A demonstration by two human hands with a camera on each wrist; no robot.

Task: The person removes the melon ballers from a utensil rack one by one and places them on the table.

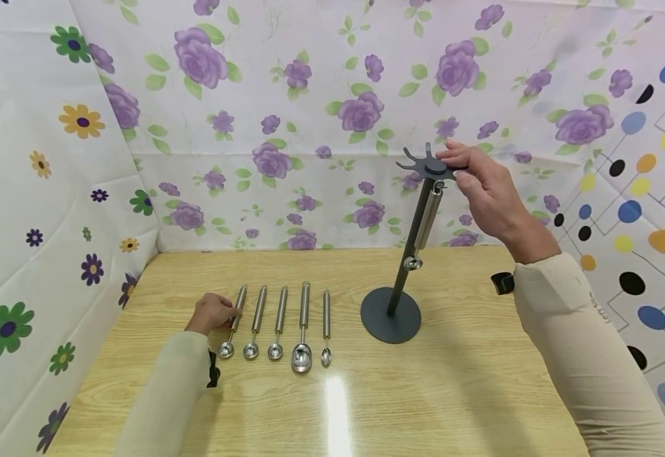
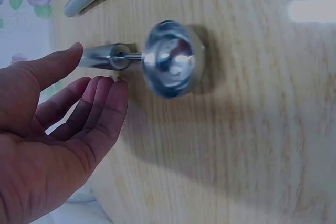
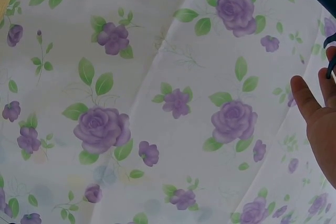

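Note:
On the left of the table my left hand (image 1: 214, 312) pinches the handle of the leftmost metal scoop (image 1: 226, 349). The left wrist view shows the thumb on one side of the handle and the fingers on the other, with the scoop's round bowl (image 2: 170, 60) facing up. To the right, my right hand (image 1: 483, 190) holds the hooked top of a dark utensil stand (image 1: 391, 315), thumb below and fingers above. One scoop (image 1: 428, 219) hangs from a hook by its handle end. Only part of the hand and dark hooks (image 3: 331, 69) enter the right wrist view.
Right of the held scoop lie two similar scoops (image 1: 251, 350) (image 1: 275, 351), a larger scoop (image 1: 301, 358) and a small oval-bowled one (image 1: 326, 357), all in a row on the wooden table (image 1: 424, 393). Flowered sheets (image 1: 287, 209) hang behind and at the left; a dotted sheet (image 1: 646, 254) hangs right.

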